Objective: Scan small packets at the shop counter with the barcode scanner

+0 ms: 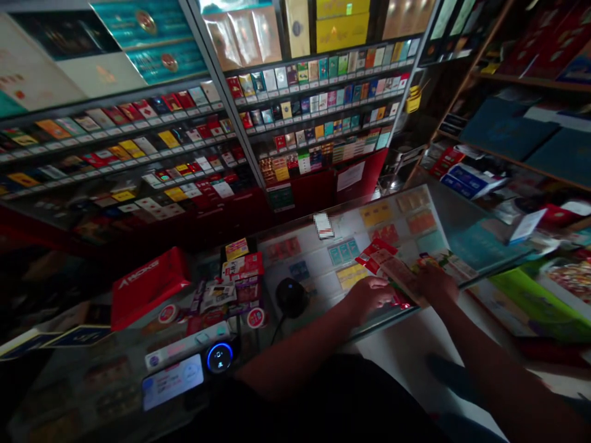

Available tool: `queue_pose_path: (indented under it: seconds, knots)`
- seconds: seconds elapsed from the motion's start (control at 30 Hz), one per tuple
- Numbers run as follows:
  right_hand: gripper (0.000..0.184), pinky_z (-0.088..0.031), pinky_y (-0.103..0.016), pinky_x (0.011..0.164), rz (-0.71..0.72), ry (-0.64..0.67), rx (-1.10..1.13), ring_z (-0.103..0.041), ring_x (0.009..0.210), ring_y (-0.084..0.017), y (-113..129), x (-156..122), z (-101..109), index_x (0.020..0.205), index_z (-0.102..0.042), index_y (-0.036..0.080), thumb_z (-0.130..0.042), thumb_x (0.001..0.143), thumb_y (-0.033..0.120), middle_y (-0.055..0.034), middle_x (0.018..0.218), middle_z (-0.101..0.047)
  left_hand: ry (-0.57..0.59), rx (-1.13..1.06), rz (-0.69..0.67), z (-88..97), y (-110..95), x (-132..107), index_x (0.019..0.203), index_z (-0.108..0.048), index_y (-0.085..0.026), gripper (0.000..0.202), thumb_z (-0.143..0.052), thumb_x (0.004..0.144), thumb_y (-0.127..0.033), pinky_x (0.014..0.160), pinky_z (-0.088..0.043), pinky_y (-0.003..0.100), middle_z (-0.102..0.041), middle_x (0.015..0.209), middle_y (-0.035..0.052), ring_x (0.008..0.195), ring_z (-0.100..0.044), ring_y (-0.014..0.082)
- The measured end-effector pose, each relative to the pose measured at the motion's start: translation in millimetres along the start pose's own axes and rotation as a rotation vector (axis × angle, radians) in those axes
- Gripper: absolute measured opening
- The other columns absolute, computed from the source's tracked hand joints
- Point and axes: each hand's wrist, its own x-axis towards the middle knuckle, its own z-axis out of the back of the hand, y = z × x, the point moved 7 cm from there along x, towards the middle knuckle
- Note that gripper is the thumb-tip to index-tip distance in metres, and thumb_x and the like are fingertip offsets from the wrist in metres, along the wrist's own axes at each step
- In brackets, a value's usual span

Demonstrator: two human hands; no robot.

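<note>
A long red packet (pixel 391 266) with a pale middle, perhaps a food bag, lies slantwise over the right part of the glass counter. At its lower left edge my left hand (pixel 370 295) grips it, fingers bent and close together. My right hand (pixel 436 282) is closed on the packet's right side; shadow hides part of its fingers. Just past the right hand lies a pale packet with coloured print (pixel 457 266). Both forearms reach in from below.
The glass counter (pixel 318 271) displays small boxes beneath its top. On it stand a black round device (pixel 292 296), a red box (pixel 150 286), snack packets (pixel 228 289), a phone (pixel 173 381) and a blue-ringed device (pixel 219 357). Cigarette shelves (pixel 318 86) rise behind. A green-edged carton (pixel 530 301) sits right.
</note>
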Motion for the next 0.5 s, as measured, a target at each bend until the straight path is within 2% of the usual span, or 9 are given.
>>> queue_pose_path:
  seconds: [0.13, 0.27, 0.4, 0.5]
  knots:
    - [0.043, -0.055, -0.049, 0.076, 0.038, -0.022, 0.015, -0.074, 0.096, -0.040, 12, -6, 4, 0.118, -0.079, 0.023, -0.051, 0.092, 0.042, -0.0251, 0.113, -0.075, 0.016, 0.029, -0.076, 27.6, -31, -40, 0.105, -0.071, -0.019, 0.042, -0.085, 0.072, -0.040, 0.088, -0.049, 0.039, -0.075, 0.110, 0.0119, 0.095, -0.070, 0.0219]
    - [0.045, -0.053, -0.044, 0.078, 0.169, -0.041, 0.085, -0.074, 0.096, -0.037, 52, -24, 7, 0.118, -0.078, 0.020, -0.055, 0.091, 0.048, -0.0213, 0.111, -0.077, -0.035, 0.000, -0.156, 78.3, -62, -88, 0.101, -0.072, -0.017, 0.045, -0.087, 0.070, -0.045, 0.086, -0.049, 0.036, -0.076, 0.110, 0.0140, 0.092, -0.070, 0.0211]
    - [0.041, -0.051, -0.036, 0.078, 0.319, -0.050, 0.129, -0.074, 0.091, -0.029, 122, -50, 11, 0.113, -0.079, 0.020, -0.051, 0.097, 0.046, -0.0159, 0.107, -0.079, -0.164, 0.034, -0.237, 153.4, -87, -135, 0.100, -0.074, -0.017, 0.044, -0.089, 0.067, -0.042, 0.083, -0.049, 0.034, -0.077, 0.110, 0.0128, 0.093, -0.070, 0.0216]
    - [0.035, -0.050, -0.032, 0.084, 0.460, -0.061, 0.159, -0.074, 0.096, -0.026, 190, -73, 13, 0.112, -0.078, 0.020, -0.052, 0.097, 0.038, -0.0124, 0.109, -0.080, -0.348, 0.102, -0.282, 231.5, -102, -165, 0.102, -0.074, -0.017, 0.046, -0.088, 0.067, -0.043, 0.083, -0.051, 0.037, -0.077, 0.108, 0.0130, 0.093, -0.071, 0.0245]
